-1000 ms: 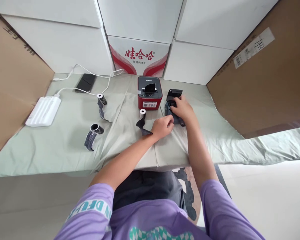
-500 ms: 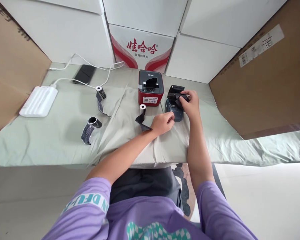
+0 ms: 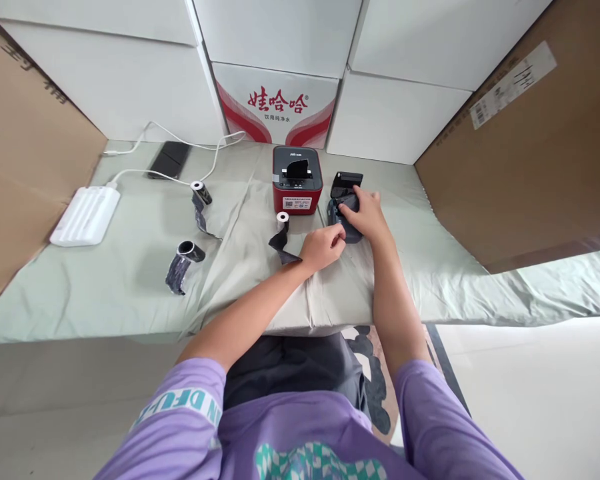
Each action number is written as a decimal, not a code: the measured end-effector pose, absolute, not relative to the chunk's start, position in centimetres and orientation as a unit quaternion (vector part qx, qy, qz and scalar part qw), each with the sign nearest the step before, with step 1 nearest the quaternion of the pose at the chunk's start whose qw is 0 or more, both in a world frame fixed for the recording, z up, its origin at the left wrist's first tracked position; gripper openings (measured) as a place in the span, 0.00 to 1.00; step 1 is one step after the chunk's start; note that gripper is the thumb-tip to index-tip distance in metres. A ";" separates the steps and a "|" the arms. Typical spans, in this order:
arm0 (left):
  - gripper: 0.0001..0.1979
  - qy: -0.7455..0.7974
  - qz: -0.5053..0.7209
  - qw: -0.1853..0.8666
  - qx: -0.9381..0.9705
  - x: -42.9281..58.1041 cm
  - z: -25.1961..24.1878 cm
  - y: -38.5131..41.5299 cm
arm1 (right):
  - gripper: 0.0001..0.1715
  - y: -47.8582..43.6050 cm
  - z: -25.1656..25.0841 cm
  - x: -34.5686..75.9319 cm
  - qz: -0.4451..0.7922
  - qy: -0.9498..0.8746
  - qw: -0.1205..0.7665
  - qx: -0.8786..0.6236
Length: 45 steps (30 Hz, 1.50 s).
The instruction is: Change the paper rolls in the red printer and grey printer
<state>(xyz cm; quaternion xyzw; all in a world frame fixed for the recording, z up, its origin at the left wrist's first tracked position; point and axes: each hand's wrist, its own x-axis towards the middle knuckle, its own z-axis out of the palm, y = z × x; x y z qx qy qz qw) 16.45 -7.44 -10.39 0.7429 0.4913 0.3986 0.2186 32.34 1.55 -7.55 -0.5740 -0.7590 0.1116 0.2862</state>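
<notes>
A small dark printer (image 3: pixel 353 233) stands on the cloth with its lid (image 3: pixel 347 181) raised at the back. My right hand (image 3: pixel 367 215) reaches over it, fingers closed round a dark roll (image 3: pixel 349 202) that lies at the printer's opening. Curled at the printer's front left edge is my left hand (image 3: pixel 324 247); whether it pinches anything is hidden. Beside it, a small roll (image 3: pixel 282 219) trails a black strip to my left wrist. A red and black printer (image 3: pixel 298 183) stands behind, with black paper sticking out of its top.
Two more black rolls (image 3: pixel 201 192) (image 3: pixel 190 251) with loose strips stand at the left. Behind them lie a phone (image 3: pixel 170 160) and a white power bank (image 3: pixel 86 215) with a cable. Cardboard boxes (image 3: pixel 530 173) flank the cloth-covered table (image 3: pixel 130 300); white boxes (image 3: pixel 280 33) line the back.
My right hand has lowered the dark roll from beside the raised lid into the small printer's opening. My left hand has stayed at the front left edge. The camera view has shifted slightly.
</notes>
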 end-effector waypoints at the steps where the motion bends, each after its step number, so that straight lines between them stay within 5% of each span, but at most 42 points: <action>1: 0.07 0.492 0.398 0.220 0.743 16.4 -10.4 -7.4 | 0.41 1.3 -7.4 32.3 0.111 -0.762 0.265 -0.580; 24: 0.07 0.487 0.391 0.216 0.751 16.4 -10.4 -7.5 | 0.08 -0.1 -7.2 29.3 0.064 -0.717 0.324 -0.614; 29: 0.07 0.491 0.386 0.217 0.751 16.4 -10.4 -7.5 | 0.11 0.3 -6.3 30.2 0.117 -0.688 0.395 -0.597; 36: 0.08 0.491 0.403 0.206 0.744 16.4 -10.3 -7.7 | 0.13 0.5 -4.0 33.5 0.390 -0.575 0.443 -0.567; 40: 0.14 0.490 0.447 0.131 0.737 16.1 -9.9 -7.6 | 0.15 1.4 -5.6 33.6 0.365 -0.561 0.466 -0.578; 45: 0.23 0.423 0.349 0.081 0.832 15.9 -10.0 -7.4 | 0.23 3.2 -8.5 32.5 0.249 -0.529 0.562 -0.585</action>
